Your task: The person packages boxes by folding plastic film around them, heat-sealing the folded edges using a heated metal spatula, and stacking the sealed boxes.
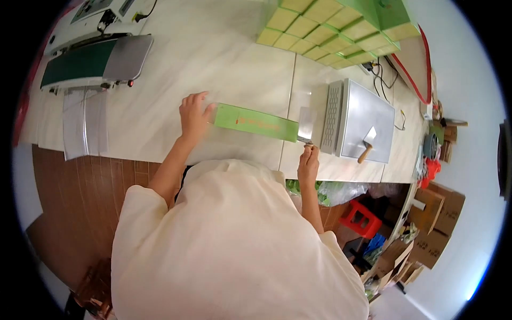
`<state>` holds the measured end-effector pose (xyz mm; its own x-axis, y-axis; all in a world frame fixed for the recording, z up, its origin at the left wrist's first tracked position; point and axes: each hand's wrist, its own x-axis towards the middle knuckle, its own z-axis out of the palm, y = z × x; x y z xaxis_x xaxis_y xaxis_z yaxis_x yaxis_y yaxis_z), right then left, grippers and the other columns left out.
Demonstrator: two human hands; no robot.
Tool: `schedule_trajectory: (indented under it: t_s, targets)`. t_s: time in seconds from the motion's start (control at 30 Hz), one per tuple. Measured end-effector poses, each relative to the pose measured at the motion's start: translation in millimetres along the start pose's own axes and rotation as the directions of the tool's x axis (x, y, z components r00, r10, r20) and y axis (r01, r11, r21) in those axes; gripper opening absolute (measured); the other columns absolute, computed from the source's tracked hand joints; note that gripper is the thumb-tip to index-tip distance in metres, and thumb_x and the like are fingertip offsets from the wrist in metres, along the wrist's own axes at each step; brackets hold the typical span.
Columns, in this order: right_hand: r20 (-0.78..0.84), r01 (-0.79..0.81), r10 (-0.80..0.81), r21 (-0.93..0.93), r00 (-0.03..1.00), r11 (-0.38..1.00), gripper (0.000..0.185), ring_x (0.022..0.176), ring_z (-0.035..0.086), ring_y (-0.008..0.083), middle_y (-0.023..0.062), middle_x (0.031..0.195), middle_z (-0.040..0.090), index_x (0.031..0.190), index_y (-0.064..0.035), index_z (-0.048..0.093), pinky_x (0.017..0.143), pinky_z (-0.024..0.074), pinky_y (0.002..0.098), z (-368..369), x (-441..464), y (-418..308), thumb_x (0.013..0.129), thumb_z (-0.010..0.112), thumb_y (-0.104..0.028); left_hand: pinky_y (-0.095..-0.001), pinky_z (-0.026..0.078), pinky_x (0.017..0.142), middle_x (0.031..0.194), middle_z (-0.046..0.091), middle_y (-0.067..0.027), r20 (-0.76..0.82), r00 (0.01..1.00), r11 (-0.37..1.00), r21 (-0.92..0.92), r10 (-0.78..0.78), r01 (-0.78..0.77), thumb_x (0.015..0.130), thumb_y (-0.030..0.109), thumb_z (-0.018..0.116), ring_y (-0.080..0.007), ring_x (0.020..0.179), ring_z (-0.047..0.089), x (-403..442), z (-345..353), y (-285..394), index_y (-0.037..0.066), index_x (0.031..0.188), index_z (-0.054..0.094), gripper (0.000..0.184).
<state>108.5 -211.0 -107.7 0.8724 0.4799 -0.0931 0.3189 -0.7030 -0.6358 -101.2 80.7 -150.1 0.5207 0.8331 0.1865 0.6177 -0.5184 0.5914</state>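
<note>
A long green box [256, 121] with small orange-red print lies on the pale table in front of me. My left hand [195, 114] is at its left end, fingers apart, partly blurred; whether it touches the box is hard to tell. My right hand [308, 160] is closed round the handle of a metal scraper [305, 124], whose blade is at the box's right end. A second scraper with a wooden handle [365, 155] rests on a silver metal plate device [368, 120] to the right.
Stacked green boxes [330, 29] stand at the back right. A machine with a green belt [80, 66] is at the left, clear plastic sheets [85, 122] hanging below it. Black cables [381, 80] run behind the metal device. A red stool [361, 219] and cardboard boxes [431, 245] are at the lower right.
</note>
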Motion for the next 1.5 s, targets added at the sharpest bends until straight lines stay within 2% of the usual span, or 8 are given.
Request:
schedule_trajectory:
  t_s: [0.07, 0.17, 0.23, 0.3, 0.43, 0.57, 1.07, 1.5]
  targets:
    - [0.200, 0.171, -0.162, -0.028, 0.966, 0.985, 0.026, 0.060, 0.054, 0.0299, 0.0129, 0.068, 0.056, 0.106, -0.0037, 0.052, 0.057, 0.0433, 0.0380, -7, 8, -25, 0.105, 0.043, -0.028, -0.0410, 0.042, 0.092, 0.107, 0.062, -0.0059, -0.045, 0.993, 0.993, -0.047, -0.111, 0.109, 0.087, 0.027, 0.071, -0.0240, 0.105, 0.056, -3, 0, -25, 0.010, 0.115, 0.062, 0.034]
    - [0.385, 0.451, -0.444, 0.078, 0.809, 0.889, 0.013, 0.068, 0.062, 0.0351, 0.0141, 0.078, 0.064, 0.099, -0.0062, 0.059, 0.060, 0.0485, 0.0410, 4, 22, -72, 0.096, 0.059, -0.019, -0.0359, 0.045, 0.093, 0.109, 0.066, -0.0076, 0.279, 0.865, 0.710, -0.494, -0.417, 0.502, 0.093, 0.030, 0.067, -0.0210, 0.104, 0.061, -7, 2, -49, 0.004, 0.115, 0.061, 0.034]
    - [0.431, 0.548, -0.554, 0.153, 0.712, 0.823, 0.012, 0.069, 0.062, 0.0337, 0.0125, 0.080, 0.065, 0.097, -0.0064, 0.060, 0.060, 0.0491, 0.0404, 21, 34, -86, 0.094, 0.061, -0.018, -0.0304, 0.045, 0.094, 0.114, 0.067, -0.0073, 0.694, 0.683, 0.540, -0.495, -0.227, 0.681, 0.098, 0.032, 0.059, -0.0157, 0.104, 0.063, -4, -14, -48, 0.000, 0.117, 0.059, 0.037]
    - [0.568, 0.689, -0.656, 0.202, 0.497, 0.696, 0.014, 0.072, 0.062, 0.0307, 0.0095, 0.083, 0.065, 0.096, -0.0064, 0.062, 0.061, 0.0500, 0.0392, 34, 46, -97, 0.092, 0.064, -0.020, -0.0310, 0.046, 0.095, 0.115, 0.067, -0.0089, 0.699, 0.684, 0.550, -0.494, -0.209, 0.673, 0.098, 0.030, 0.059, -0.0166, 0.104, 0.063, -4, -18, -36, 0.000, 0.113, 0.060, 0.034]
    - [0.633, 0.742, -0.668, 0.213, 0.390, 0.635, 0.014, 0.075, 0.062, 0.0293, 0.0087, 0.084, 0.065, 0.096, -0.0066, 0.062, 0.061, 0.0497, 0.0384, 48, 63, -105, 0.092, 0.063, -0.020, -0.0323, 0.047, 0.097, 0.118, 0.067, -0.0118, 0.671, 0.730, 0.449, -0.617, -0.130, 0.646, 0.101, 0.027, 0.054, -0.0193, 0.104, 0.064, -9, -3, -41, 0.000, 0.102, 0.058, 0.027]
    - [0.601, 0.731, -0.681, 0.224, 0.417, 0.645, 0.014, 0.071, 0.061, 0.0306, 0.0092, 0.081, 0.064, 0.096, -0.0069, 0.061, 0.060, 0.0491, 0.0398, 52, 74, -113, 0.093, 0.062, -0.021, -0.0293, 0.049, 0.091, 0.111, 0.068, -0.0124, 0.647, 0.745, 0.360, -0.664, -0.162, 0.655, 0.102, 0.022, 0.053, -0.0177, 0.101, 0.066, -12, -1, -37, 0.002, 0.093, 0.055, 0.022]
    - [0.450, 0.607, -0.581, 0.102, 0.679, 0.788, 0.017, 0.073, 0.063, 0.0338, 0.0124, 0.089, 0.067, 0.105, -0.0061, 0.064, 0.063, 0.0510, 0.0390, 56, 72, -88, 0.093, 0.062, -0.019, -0.0311, 0.051, 0.094, 0.113, 0.065, -0.0144, 0.679, 0.714, 0.558, -0.532, -0.169, 0.637, 0.105, 0.021, 0.046, -0.0212, 0.110, 0.064, -14, 9, -52, 0.004, 0.089, 0.043, 0.023]
    - [0.141, 0.359, -0.336, -0.184, 0.931, 0.915, 0.017, 0.073, 0.065, 0.0349, 0.0149, 0.087, 0.067, 0.105, -0.0071, 0.062, 0.061, 0.0515, 0.0406, 40, 23, -52, 0.097, 0.058, -0.021, -0.0329, 0.051, 0.095, 0.117, 0.065, -0.0200, 0.616, 0.781, 0.373, -0.704, -0.102, 0.604, 0.104, 0.021, 0.048, -0.0253, 0.108, 0.066, -14, 3, -37, 0.003, 0.090, 0.045, 0.023]
